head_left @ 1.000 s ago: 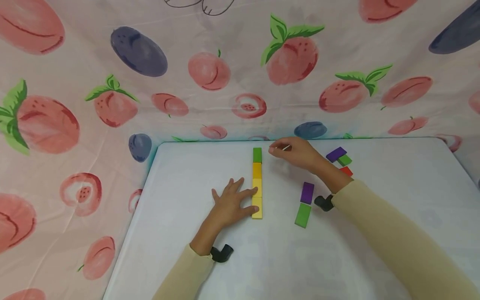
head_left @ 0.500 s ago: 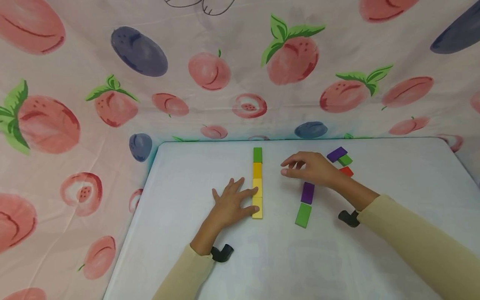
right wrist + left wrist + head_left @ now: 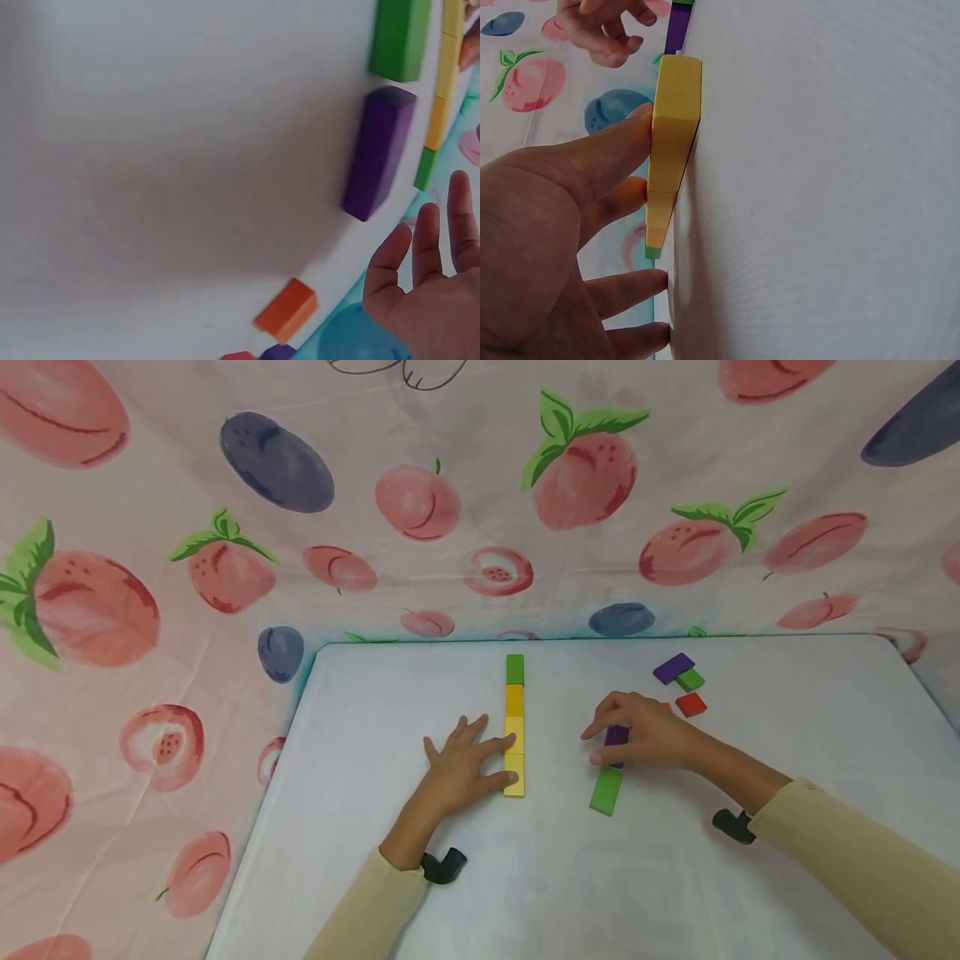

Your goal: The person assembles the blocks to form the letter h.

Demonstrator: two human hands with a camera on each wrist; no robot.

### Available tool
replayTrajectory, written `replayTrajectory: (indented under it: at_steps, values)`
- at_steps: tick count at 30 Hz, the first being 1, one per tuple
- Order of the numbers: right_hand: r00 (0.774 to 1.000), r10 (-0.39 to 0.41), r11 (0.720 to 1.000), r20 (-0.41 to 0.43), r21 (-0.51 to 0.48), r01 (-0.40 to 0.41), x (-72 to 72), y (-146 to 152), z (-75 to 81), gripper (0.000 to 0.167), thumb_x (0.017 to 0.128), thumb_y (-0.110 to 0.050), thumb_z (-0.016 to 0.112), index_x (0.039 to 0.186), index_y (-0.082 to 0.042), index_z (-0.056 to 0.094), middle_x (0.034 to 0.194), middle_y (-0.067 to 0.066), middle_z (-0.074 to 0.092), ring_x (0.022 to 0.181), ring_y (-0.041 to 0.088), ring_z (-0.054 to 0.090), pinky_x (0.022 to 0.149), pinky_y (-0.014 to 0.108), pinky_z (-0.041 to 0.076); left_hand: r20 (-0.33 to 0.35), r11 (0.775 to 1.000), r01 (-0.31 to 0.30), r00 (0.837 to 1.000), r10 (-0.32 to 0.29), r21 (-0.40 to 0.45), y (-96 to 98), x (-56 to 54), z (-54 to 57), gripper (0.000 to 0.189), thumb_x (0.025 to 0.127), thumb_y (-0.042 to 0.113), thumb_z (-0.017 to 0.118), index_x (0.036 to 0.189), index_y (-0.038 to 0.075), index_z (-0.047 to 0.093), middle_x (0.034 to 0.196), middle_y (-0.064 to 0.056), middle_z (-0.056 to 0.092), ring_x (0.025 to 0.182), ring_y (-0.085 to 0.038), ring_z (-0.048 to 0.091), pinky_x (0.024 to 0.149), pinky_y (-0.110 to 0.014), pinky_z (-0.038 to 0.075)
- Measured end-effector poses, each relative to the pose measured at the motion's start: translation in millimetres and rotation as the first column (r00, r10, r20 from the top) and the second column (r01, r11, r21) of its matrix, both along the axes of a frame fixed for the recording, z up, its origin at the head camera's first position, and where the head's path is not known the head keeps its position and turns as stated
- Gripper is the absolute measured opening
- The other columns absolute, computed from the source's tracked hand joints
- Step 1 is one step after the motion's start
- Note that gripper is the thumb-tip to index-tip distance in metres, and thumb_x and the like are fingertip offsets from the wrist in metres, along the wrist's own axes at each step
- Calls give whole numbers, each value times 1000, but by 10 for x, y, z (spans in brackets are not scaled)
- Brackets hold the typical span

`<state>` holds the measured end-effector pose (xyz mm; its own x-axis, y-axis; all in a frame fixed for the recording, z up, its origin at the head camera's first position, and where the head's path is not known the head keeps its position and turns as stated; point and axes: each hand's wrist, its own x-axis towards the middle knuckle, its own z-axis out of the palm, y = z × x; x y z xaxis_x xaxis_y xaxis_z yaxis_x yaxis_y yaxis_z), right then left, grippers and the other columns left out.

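Four-sided wooden blocks stand end to end in a straight row: a green block (image 3: 514, 669) at the far end, an orange-yellow block (image 3: 513, 701) after it, then two yellow blocks (image 3: 514, 762) nearest me. My left hand (image 3: 459, 772) is spread beside this row, its thumb and index finger resting on the yellow blocks. Over a purple block (image 3: 617, 737) hovers my right hand (image 3: 651, 731), thumb and fingers apart on either side of it. The right wrist view shows a gap between these fingers (image 3: 426, 240) and the purple block (image 3: 379, 154). A longer green block (image 3: 606, 791) lies just nearer me.
Toward the back right lie another purple block (image 3: 673, 668), a small green block (image 3: 690, 680) and a red block (image 3: 691, 704). An orange block (image 3: 286, 310) shows in the right wrist view. Fruit-patterned cloth (image 3: 480, 468) rises behind the white table (image 3: 375, 710).
My right hand has moved from beside the row's far green block, rightward and toward me, to over the purple block. My left hand has stayed in place.
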<state>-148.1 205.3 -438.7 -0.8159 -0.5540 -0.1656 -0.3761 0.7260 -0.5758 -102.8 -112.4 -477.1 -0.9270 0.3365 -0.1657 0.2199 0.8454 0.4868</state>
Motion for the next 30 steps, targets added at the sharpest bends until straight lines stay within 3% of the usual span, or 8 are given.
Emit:
replayTrajectory:
  at_steps: [9,17,23,30]
  values:
    - [993,109,993,-35,-34,-110,126,87,-170,30,77,-47,87,103,-35,81,117,-7,62,114,20,49,90,37,47,-1,1000,-3,1000,3,8,-2,6,-9,56,91,51,72,143,36,60,167,-9,33,157,-41,18,107,-88,3]
    - [984,160,987,-81,7,-160,179,92,-245,27,74,-40,90,99,-40,81,120,-11,64,120,19,47,97,43,45,0,1000,-2,1000,2,7,-5,5,-5,56,91,52,72,144,36,59,167,-9,33,158,-40,18,107,-88,2]
    - [976,184,982,-119,69,-177,180,82,-238,27,73,-40,91,98,-42,81,118,-12,65,120,20,46,94,42,45,-1,1000,-2,1000,2,-1,-6,0,-12,56,91,52,72,144,37,59,167,-8,33,158,-40,18,107,-88,3]
    - [974,161,982,-156,123,-143,179,97,-231,22,71,-45,91,87,-43,77,106,-17,65,109,15,48,85,35,43,0,1000,-1,1000,1,-8,-1,-1,-9,57,91,51,72,144,37,59,167,-8,33,158,-40,18,107,-88,3]
